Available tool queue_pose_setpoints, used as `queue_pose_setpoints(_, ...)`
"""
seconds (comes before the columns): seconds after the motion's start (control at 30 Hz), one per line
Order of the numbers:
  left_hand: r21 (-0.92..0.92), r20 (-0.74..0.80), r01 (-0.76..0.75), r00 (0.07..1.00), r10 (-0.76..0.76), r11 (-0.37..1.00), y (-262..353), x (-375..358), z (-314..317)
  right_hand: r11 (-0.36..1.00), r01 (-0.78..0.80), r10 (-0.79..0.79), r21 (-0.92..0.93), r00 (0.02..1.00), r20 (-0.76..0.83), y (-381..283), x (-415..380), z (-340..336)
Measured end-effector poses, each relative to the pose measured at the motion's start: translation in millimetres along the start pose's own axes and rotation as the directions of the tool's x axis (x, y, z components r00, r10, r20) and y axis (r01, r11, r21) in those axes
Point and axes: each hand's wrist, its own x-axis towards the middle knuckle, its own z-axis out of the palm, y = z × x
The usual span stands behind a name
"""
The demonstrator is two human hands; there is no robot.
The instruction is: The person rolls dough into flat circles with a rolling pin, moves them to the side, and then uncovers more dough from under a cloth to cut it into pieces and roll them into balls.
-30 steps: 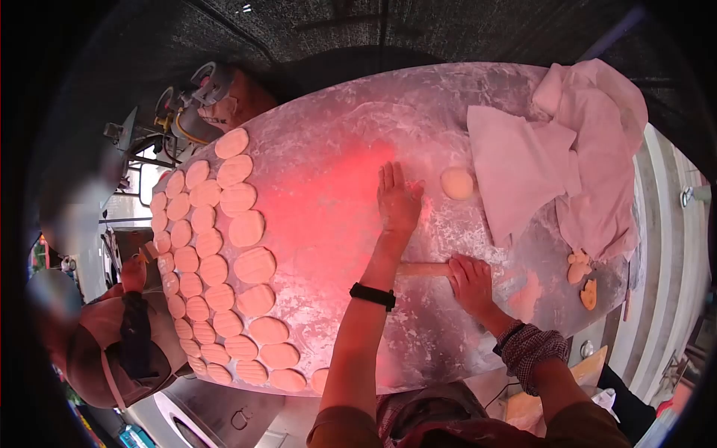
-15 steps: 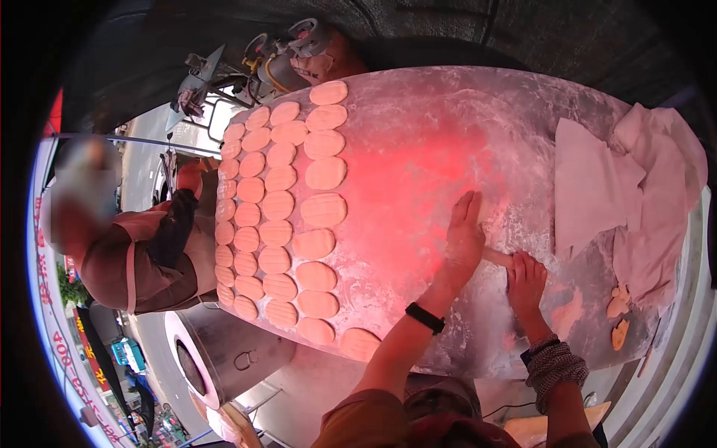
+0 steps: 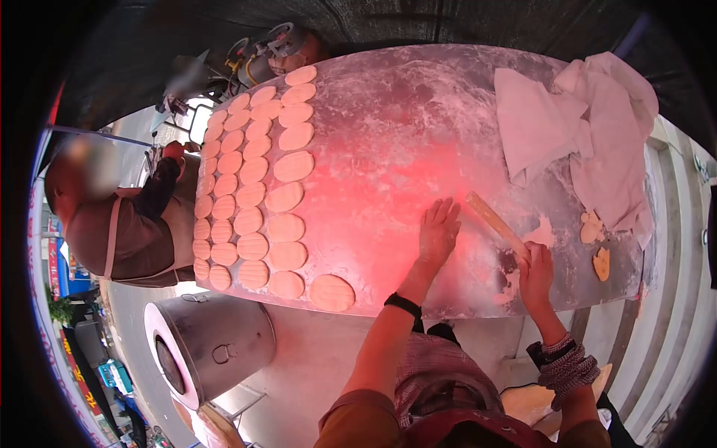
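Note:
My left hand [image 3: 439, 233] lies palm down on the floured table [image 3: 373, 149], its fingers stretched out. Whether anything is under the palm is hidden. In my right hand [image 3: 536, 270] is a wooden rolling pin [image 3: 494, 222], gripped at its near end. The pin's far end points up and left, apart from my left hand. To the left stand rows of flat oval dough pieces [image 3: 293, 166] with ridged tops. A larger dough piece [image 3: 331, 293] rests at the near edge, left of my left forearm.
A crumpled cloth [image 3: 609, 142] covers the table's far right. Dough scraps [image 3: 591, 227] and a yellowish piece [image 3: 601, 263] lie below it. At left, a person in an apron [image 3: 138, 239] stands beside the table, near a large metal drum [image 3: 216, 340]. Gas cylinders [image 3: 287, 48] stand behind.
My left hand has come off the rolling pin and now lies to its left. My right hand still holds the pin, whose far end now shows. The whole view has shifted.

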Motion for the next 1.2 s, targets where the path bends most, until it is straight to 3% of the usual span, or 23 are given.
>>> queue_pose_setpoints(0.03,0.030,0.118,-0.127,0.985,0.123,0.991,15,-18,7,0.999,-0.010,0.010,0.033,1.000,-0.003,12,-20,-17)
queue_pose_setpoints(0.1,0.146,0.107,-0.097,0.991,0.081,0.984,36,-33,-13,0.997,-0.073,0.073,0.024,0.997,-0.012,36,-61,-40)
queue_pose_setpoints(0.17,0.301,-0.068,-0.048,0.995,0.072,0.952,46,-31,-14,0.976,-0.164,0.168,0.141,0.985,-0.023,51,-97,-57)
queue_pose_setpoints(0.2,0.283,-0.049,-0.065,0.995,0.082,0.957,52,-31,0,0.972,-0.197,0.203,0.125,0.979,-0.032,59,-112,-62)
queue_pose_setpoints(0.27,-0.070,0.009,-0.076,0.997,0.077,0.995,57,-35,22,0.954,-0.268,0.275,0.135,0.961,-0.036,78,-143,-65)
queue_pose_setpoints(0.4,-0.254,0.021,-0.076,0.996,0.085,0.964,144,-42,58,0.853,-0.463,0.476,0.241,0.879,0.002,87,-181,-72)
queue_pose_setpoints(0.47,-0.245,0.153,-0.199,0.958,0.241,0.949,160,-48,84,0.829,-0.496,0.508,0.257,0.861,0.024,89,-193,-74)
queue_pose_setpoints(0.57,-0.179,0.078,-0.149,0.983,0.165,0.972,149,-31,89,0.796,-0.534,0.545,0.286,0.837,0.047,94,-200,-78)
queue_pose_setpoints(0.6,-0.157,-0.021,-0.062,0.998,0.060,0.986,140,-20,84,0.784,-0.545,0.558,0.297,0.829,0.048,95,-204,-79)
queue_pose_setpoints(0.7,-0.031,-0.070,-0.007,0.998,0.005,0.999,126,5,75,0.770,-0.545,0.567,0.332,0.823,0.035,109,-215,-75)
queue_pose_setpoints(0.77,0.177,0.046,-0.208,0.978,0.203,0.962,120,12,76,0.753,-0.560,0.582,0.346,0.812,0.046,118,-221,-70)
queue_pose_setpoints(0.9,0.186,0.041,-0.288,0.957,0.286,0.939,136,-10,96,0.743,-0.580,0.594,0.334,0.801,0.072,113,-221,-71)
queue_pose_setpoints(0.97,0.003,0.182,-0.347,0.922,0.341,0.938,124,-17,89,0.738,-0.577,0.583,0.350,0.806,0.101,109,-215,-74)
queue_pose_setpoints(1.03,0.052,0.130,-0.258,0.960,0.250,0.965,82,-9,75,0.738,-0.566,0.566,0.367,0.816,0.119,109,-204,-77)
queue_pose_setpoints(1.07,0.028,-0.022,-0.030,0.999,0.030,0.999,42,-11,73,0.743,-0.545,0.550,0.389,0.828,0.110,108,-200,-79)
queue_pose_setpoints(1.1,-0.030,-0.164,0.194,0.967,-0.196,0.981,31,-8,60,0.745,-0.526,0.535,0.411,0.839,0.104,105,-197,-81)
queue_pose_setpoints(1.13,-0.018,-0.177,0.197,0.964,-0.198,0.980,33,-22,54,0.747,-0.516,0.522,0.420,0.846,0.111,102,-191,-80)
queue_pose_setpoints(1.2,0.040,0.149,-0.079,0.986,0.073,0.996,74,-55,20,0.721,-0.489,0.531,0.490,0.845,0.062,93,-176,-75)
